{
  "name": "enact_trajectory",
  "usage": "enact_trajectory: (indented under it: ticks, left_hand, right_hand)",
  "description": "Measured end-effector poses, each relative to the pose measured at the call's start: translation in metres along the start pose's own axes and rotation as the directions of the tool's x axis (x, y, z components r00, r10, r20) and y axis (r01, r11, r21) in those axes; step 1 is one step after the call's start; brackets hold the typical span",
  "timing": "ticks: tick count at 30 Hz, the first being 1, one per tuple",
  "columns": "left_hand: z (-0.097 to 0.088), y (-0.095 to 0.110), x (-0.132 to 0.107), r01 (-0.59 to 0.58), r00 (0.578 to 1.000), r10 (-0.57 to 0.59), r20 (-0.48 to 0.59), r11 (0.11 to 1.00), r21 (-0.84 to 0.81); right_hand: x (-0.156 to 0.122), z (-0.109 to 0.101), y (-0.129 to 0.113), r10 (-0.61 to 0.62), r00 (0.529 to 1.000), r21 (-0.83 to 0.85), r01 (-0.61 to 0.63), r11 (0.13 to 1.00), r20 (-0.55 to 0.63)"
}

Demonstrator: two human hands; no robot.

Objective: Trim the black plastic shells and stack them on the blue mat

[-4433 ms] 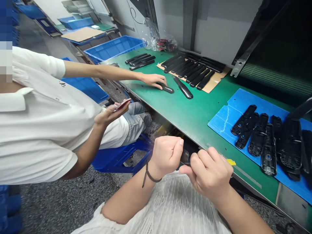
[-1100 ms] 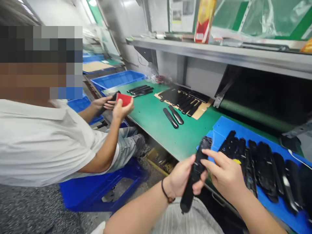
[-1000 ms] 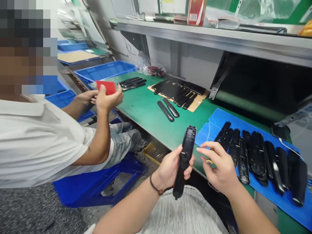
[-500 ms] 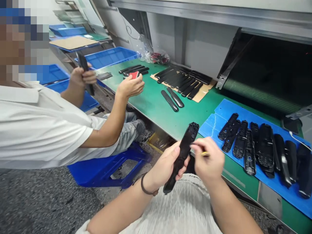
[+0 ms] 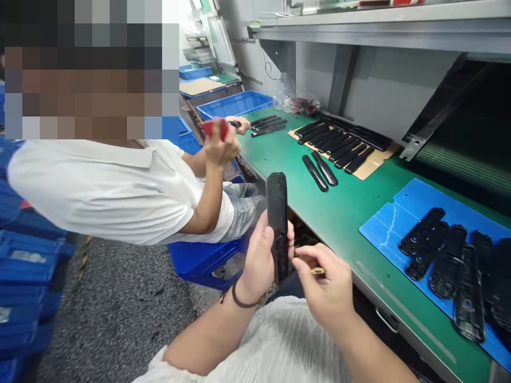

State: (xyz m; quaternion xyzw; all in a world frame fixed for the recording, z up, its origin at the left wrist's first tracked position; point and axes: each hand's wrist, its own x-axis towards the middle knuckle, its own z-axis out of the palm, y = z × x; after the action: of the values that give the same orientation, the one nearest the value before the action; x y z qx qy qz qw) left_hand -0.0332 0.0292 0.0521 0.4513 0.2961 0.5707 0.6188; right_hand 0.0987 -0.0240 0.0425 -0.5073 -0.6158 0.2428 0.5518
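Left hand (image 5: 258, 260), one: as I see it over the head camera, its thumb lies along the near side of a long black casing (image 5: 277, 202) and its fingers wrap round to show at the far edge, closed on it. Braided band (image 5: 241, 303) at the wrist.

Black casing, one: held nearly upright above the lap, off the table edge, broad end up, lower part partly hidden by the hand.

Right hand (image 5: 326, 284), one: thumb and forefinger pinch a small yellow tool (image 5: 318, 271) just beside the casing's right edge; I cannot tell whether its tip touches.

Green table (image 5: 351, 218): bears a blue board (image 5: 379, 229) with black parts (image 5: 469, 311) at my right; two glossy black pieces, a nearer one (image 5: 315, 173) and a farther one (image 5: 325, 168), side by side; a cardboard sheet (image 5: 362, 173) under rows of dark handles (image 5: 335, 146).

Co-worker (image 5: 115, 197), one, white shirt: seated at left, a red item (image 5: 215, 129) in one raised hand.
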Motion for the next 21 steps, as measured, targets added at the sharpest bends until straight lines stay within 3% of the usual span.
enact_trajectory:
  ticks: [4, 8, 10, 12, 15, 18, 21]
  left_hand:
    - [0.01, -0.009, -0.01, -0.032, 0.999, 0.027, 0.041, 0.992, 0.118]
    - [0.016, -0.018, -0.013, -0.031, 0.997, 0.018, 0.073, 0.985, 0.168]
    - [0.017, -0.021, -0.011, 0.007, 0.997, -0.015, 0.076, 0.994, 0.105]
    - [0.017, -0.022, -0.007, 0.054, 0.996, -0.052, 0.068, 0.998, -0.022]
    - [0.015, -0.02, 0.001, 0.101, 0.994, -0.092, 0.055, 0.978, -0.184]
    - [0.013, -0.018, 0.005, 0.11, 0.994, -0.101, 0.049, 0.964, -0.242]
    - [0.014, -0.019, 0.003, 0.096, 0.995, -0.084, 0.059, 0.967, -0.238]
  right_hand:
    - [0.0, 0.008, -0.01, 0.142, 0.988, 0.215, -0.152, 0.965, 0.058]
    - [0.004, 0.003, -0.005, 0.413, 0.902, 0.443, -0.425, 0.79, 0.13]
    - [0.005, -0.004, -0.003, 0.471, 0.878, 0.49, -0.45, 0.747, 0.088]
    - [0.003, -0.012, -0.002, 0.427, 0.904, 0.439, -0.372, 0.818, -0.028]
    - [-0.003, -0.023, -0.001, 0.204, 0.97, 0.195, -0.176, 0.965, -0.136]
    - [-0.011, -0.027, 0.003, -0.039, 0.996, 0.028, 0.042, 0.999, -0.081]
    - [-0.011, -0.022, 0.005, -0.125, 0.992, 0.018, 0.126, 0.992, -0.006]
